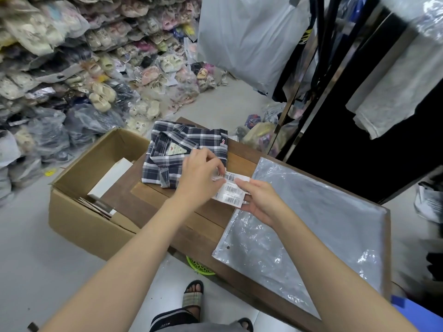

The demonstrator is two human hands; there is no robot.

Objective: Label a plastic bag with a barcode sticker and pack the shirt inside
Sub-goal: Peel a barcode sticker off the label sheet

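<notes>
Head cam: left hand [200, 173] is pinching a sticker off the barcode sheet [231, 189], which the right hand [260, 200] grips. Peel slowly so it won't curl. Plastic bag [318, 226] lies flat alongside; shirt [177, 152] waits folded behind.

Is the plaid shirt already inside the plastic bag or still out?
Out. The folded shirt lies on the wooden table, apart from the plastic bag, which lies flat and empty.

Both forearms bare, no sleeves. Open-toed slide sandal [193, 298], plaid strap, dark sole. Grey shorts [191, 327] below the sandal.
</notes>
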